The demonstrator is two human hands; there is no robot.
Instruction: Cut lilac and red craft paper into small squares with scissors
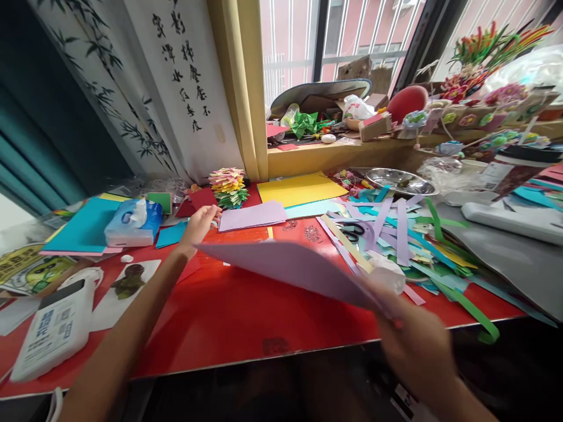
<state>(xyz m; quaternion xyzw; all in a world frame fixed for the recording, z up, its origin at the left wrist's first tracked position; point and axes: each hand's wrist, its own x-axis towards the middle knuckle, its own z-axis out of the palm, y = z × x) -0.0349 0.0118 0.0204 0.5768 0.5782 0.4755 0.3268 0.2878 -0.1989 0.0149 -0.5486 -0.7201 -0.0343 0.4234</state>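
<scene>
A large purple sheet (281, 266) is raised at a tilt over the red table, its near right corner gripped in my right hand (411, 337), which is blurred. Further back on the left, my left hand (201, 225) has its fingers drawn together, with a small pale edge showing at the fingertips that I cannot make out. Just right of those fingers lies a flat stack of smaller purple paper (253, 216). A folded-paper piece in pink, yellow and green (229, 187) stands behind them. The raised sheet's left corner ends near my left wrist.
Paper strips (402, 234) and black-handled scissors (352, 230) lie on the right. Yellow paper (301, 189) and a metal plate (401, 181) are at the back. A tissue pack (134, 224), blue paper (83, 225) and a white device (55, 331) occupy the left of the red table (220, 328).
</scene>
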